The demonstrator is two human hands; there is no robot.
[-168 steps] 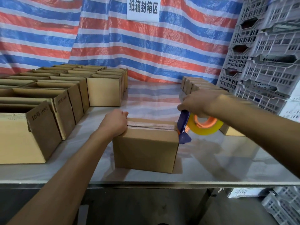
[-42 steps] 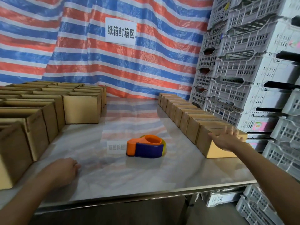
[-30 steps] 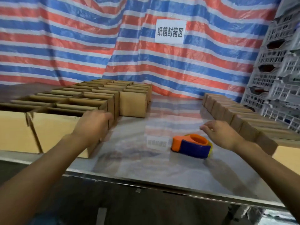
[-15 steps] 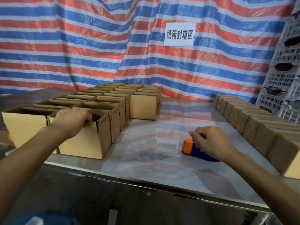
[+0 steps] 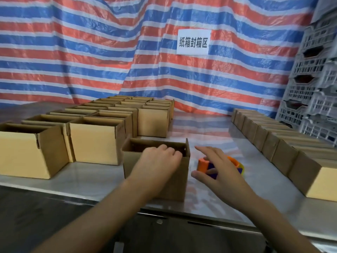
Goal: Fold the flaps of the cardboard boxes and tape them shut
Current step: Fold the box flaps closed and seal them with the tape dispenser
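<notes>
The left hand (image 5: 160,161) curls its fingers over the near rim of an open box (image 5: 177,190) at the table's (image 5: 224,207) near edge. The right hand (image 5: 218,170), fingers spread, hovers over the tape dispenser (image 5: 203,164) just right of the box. More open boxes (image 5: 94,143) stand to the left.

Soft, even daylight; glossy table (image 5: 206,136) mirrors the striped tarp (image 5: 91,52); slight motion blur, wide-angle edge bending.

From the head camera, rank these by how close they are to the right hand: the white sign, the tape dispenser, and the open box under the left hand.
1. The tape dispenser, directly beneath the right hand.
2. The open box, just to that hand's left, gripped at its rim by the left hand.
3. The white sign, up on the far tarp.
</notes>
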